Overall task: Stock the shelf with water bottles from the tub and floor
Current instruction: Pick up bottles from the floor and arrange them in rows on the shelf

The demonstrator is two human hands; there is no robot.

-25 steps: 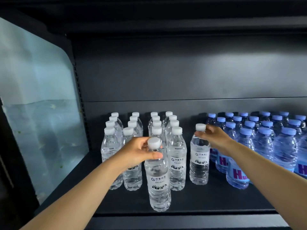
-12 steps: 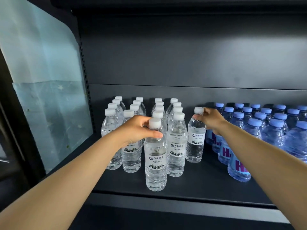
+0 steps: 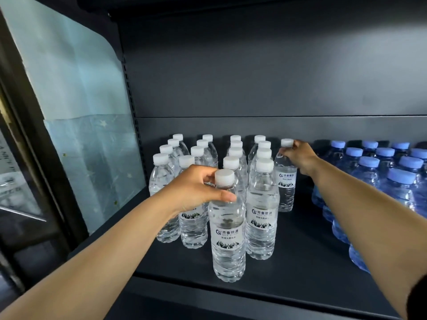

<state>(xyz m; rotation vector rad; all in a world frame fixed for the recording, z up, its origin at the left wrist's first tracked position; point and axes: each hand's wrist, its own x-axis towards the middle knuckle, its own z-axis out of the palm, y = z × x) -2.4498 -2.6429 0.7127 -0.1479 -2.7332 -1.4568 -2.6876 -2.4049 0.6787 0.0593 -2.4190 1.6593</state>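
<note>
Several clear water bottles with white caps stand in rows on the dark shelf (image 3: 300, 262). My left hand (image 3: 196, 188) grips the neck of the front bottle (image 3: 227, 232), which stands upright near the shelf's front edge. My right hand (image 3: 300, 155) holds the neck of another white-capped bottle (image 3: 286, 188), which stands far back on the shelf to the right of the rows. The tub and the floor are out of view.
Several blue-capped, blue-tinted bottles (image 3: 397, 181) fill the right side of the shelf. A pale blue sheet (image 3: 76, 112) covers the left side panel. Bare shelf surface lies between the two groups of bottles.
My right hand has pushed its bottle further back on the shelf. My left hand has stayed on the front bottle's neck. The camera has moved closer and lower.
</note>
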